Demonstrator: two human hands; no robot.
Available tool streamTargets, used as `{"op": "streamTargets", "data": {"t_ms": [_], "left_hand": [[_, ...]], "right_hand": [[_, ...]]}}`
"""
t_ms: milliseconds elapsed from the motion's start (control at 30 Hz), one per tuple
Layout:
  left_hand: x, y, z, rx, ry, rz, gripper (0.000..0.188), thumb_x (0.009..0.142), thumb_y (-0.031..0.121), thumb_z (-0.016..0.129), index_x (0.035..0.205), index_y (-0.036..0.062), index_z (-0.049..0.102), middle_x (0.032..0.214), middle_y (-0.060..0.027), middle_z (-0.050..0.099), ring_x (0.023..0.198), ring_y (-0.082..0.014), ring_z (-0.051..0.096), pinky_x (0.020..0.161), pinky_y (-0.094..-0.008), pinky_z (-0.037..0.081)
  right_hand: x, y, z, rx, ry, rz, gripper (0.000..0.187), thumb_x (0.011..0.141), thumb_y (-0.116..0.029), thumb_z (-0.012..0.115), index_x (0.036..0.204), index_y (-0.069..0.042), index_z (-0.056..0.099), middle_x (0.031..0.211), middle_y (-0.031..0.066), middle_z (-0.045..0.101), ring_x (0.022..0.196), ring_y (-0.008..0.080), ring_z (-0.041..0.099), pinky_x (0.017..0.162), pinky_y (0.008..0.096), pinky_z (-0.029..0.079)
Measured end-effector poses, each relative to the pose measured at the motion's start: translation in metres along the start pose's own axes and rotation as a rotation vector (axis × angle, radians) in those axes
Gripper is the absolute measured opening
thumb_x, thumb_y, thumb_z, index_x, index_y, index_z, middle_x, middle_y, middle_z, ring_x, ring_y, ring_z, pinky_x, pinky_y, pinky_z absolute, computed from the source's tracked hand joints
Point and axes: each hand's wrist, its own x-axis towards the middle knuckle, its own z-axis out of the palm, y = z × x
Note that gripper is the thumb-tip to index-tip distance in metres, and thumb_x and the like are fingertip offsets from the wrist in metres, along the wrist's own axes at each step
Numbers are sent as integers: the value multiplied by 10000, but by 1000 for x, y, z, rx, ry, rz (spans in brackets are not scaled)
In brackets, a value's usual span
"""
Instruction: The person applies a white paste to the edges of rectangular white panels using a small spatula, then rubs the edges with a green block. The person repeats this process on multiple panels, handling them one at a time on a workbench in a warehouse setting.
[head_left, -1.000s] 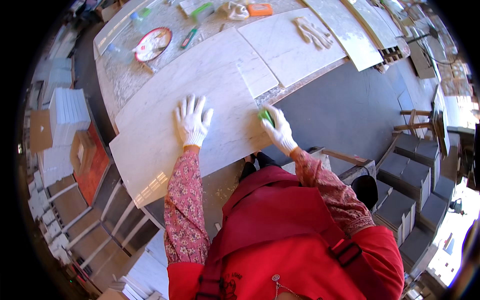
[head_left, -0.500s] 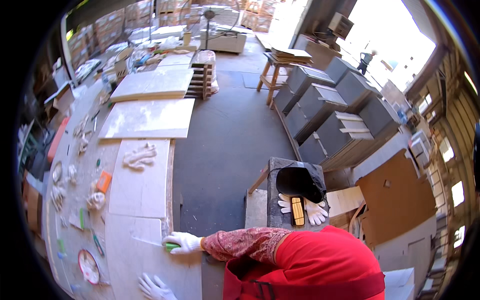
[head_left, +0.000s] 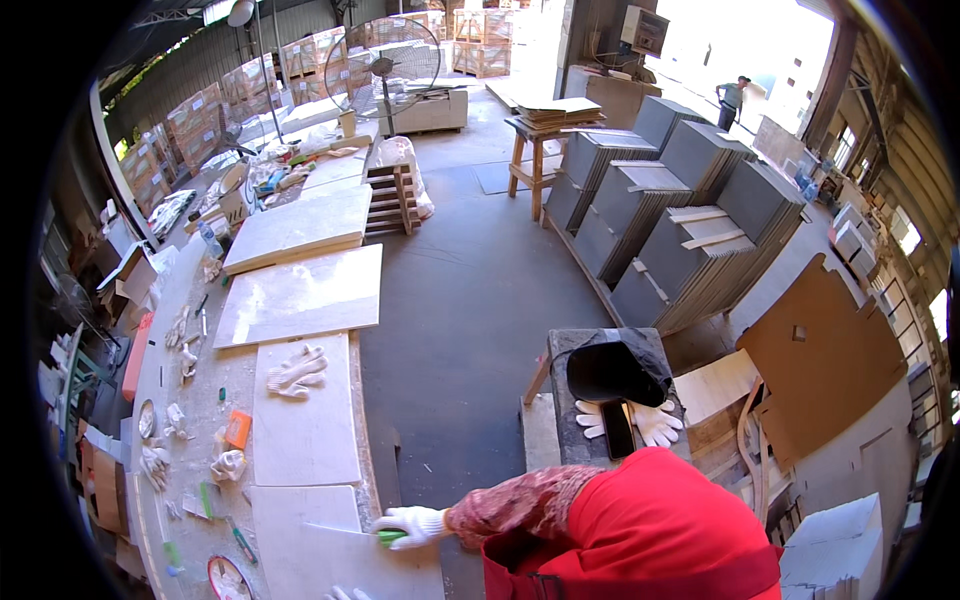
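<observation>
A white knit glove covers my right hand [head_left: 415, 526], which is closed around a small green object [head_left: 391, 537] at the right edge of a pale stone slab [head_left: 350, 560]. Most of the green object is hidden by the fingers, so its kind does not show. At the bottom edge, only the gloved fingers of my left hand [head_left: 345, 594] are visible, stretched out over the same slab. Farther up, a second pale slab [head_left: 305, 440] adjoins it, with a pair of white gloves [head_left: 297, 371] lying on top.
Left on the bench are an orange box [head_left: 237, 429], a round container [head_left: 228, 580] and crumpled gloves [head_left: 228, 465]. At right, a stand holds a black visor-like thing [head_left: 615, 372], a phone [head_left: 618, 430] and white gloves [head_left: 657, 424]. Grey slabs [head_left: 665, 265] stand stacked beyond. A distant person [head_left: 731, 103] stands outside.
The view has tipped up and shifted, so the bench, slabs and stand sit lower and farther right. My left hand has mostly slipped below the frame. The green object stays in my right hand.
</observation>
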Motion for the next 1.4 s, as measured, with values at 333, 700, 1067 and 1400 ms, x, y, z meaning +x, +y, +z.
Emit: {"op": "streamTargets", "data": {"t_ms": [333,700,1067,1400], "left_hand": [[16,20,-10,-214,-76,-103,466,998,457,566,1338,145,629,1409,-124,579,1315,-349,507,1082,-550,374],[11,13,-28,-281,-263,-222,515,985,493,546,1435,243,587,1532,-82,510,1425,-353,422,1197,-547,267],[11,18,-28,-387,-266,-270,540,950,486,601,1433,246,576,1537,-91,497,1426,-368,411,1183,-551,272],[11,17,-27,-389,-255,-272,521,956,471,599,1434,265,576,1541,-83,495,1441,-349,402,1198,-545,260]], "right_hand": [[23,10,-5,-84,32,-49,570,887,-407,685,1389,-176,547,1136,209,606,1063,425,607,925,490,497],[2,5,-6,11,-18,38,574,931,-227,673,1471,-110,516,1117,174,612,1036,352,599,953,390,483],[-35,12,-19,89,-87,197,598,938,-139,636,1514,-92,481,1320,158,612,1202,279,573,1092,371,408],[-71,14,-30,46,-120,146,597,921,-113,653,1495,-71,496,1338,180,592,1243,289,557,1105,375,396]]}}
